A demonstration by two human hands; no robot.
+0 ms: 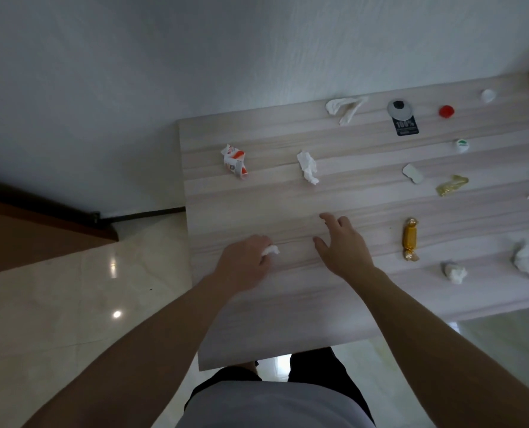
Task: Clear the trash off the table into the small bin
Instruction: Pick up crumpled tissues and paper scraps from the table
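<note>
Trash lies scattered on a pale wood-grain table (pixel 288 304). My left hand (pixel 244 262) rests near the table's left edge, its fingers closed around a small white paper ball (pixel 271 250). My right hand (pixel 345 245) hovers just to the right, fingers spread, holding nothing. Farther back lie a crumpled red-and-white wrapper (pixel 235 162), a crumpled white tissue (pixel 309 167) and a twisted tissue (pixel 343 108). A gold candy wrapper (pixel 410 238) lies right of my right hand. No bin is in view.
More litter sits to the right: a black tag with a grey disc (pixel 402 117), a red cap (pixel 446 111), white caps (pixel 461 145), a yellow cellophane wrapper (pixel 451 185), and white tissue wads (pixel 454 272). A glossy tiled floor (pixel 87 304) lies left of the table; a white wall stands behind it.
</note>
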